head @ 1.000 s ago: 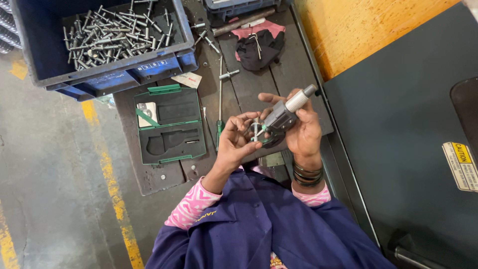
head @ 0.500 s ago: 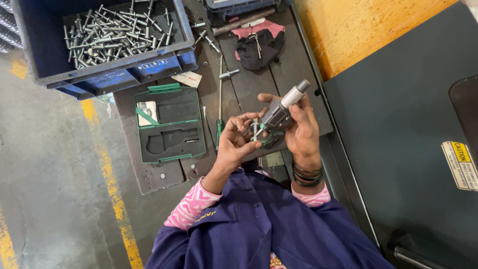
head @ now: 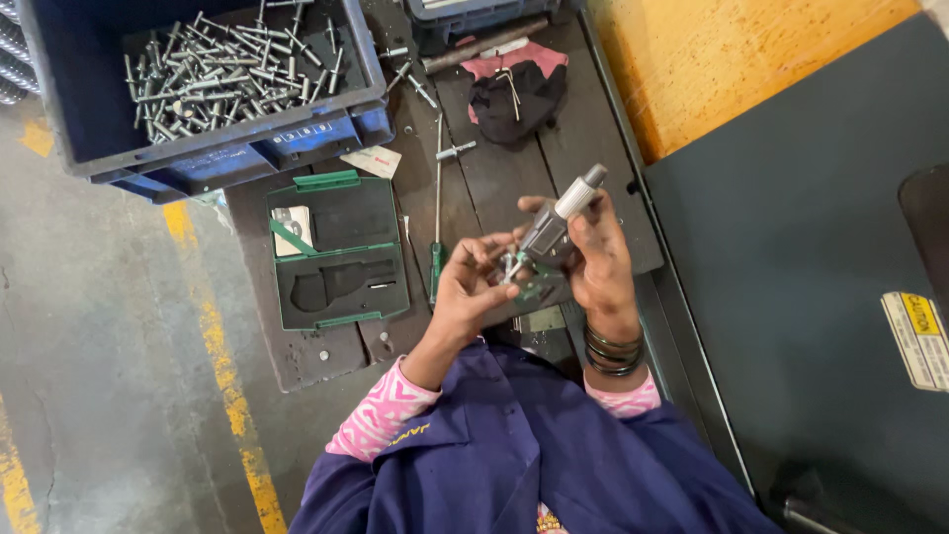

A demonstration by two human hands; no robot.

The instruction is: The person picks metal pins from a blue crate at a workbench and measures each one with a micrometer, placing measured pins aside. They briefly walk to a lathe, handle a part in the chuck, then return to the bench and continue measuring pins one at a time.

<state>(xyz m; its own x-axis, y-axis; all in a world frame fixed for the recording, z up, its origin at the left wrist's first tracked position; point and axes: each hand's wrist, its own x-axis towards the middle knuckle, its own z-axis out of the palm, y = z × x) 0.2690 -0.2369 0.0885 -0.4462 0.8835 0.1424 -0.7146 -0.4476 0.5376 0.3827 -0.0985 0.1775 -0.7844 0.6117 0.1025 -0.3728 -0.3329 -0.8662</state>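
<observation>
My right hand [head: 598, 259] grips a grey digital micrometer [head: 552, 229]; my left hand [head: 473, 290] pinches a small metal part [head: 509, 267] at its anvil, above the dark wooden tabletop [head: 494, 168].

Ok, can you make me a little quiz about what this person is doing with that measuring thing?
1. True or false: the green case lies open.
2. What fills the blue crate? A) bolts B) rags C) bottles
3. Which hand grips the body of the digital micrometer?

Key: 1. True. 2. A. 3. The right hand; the left hand pinches a small part at its jaws.
</observation>
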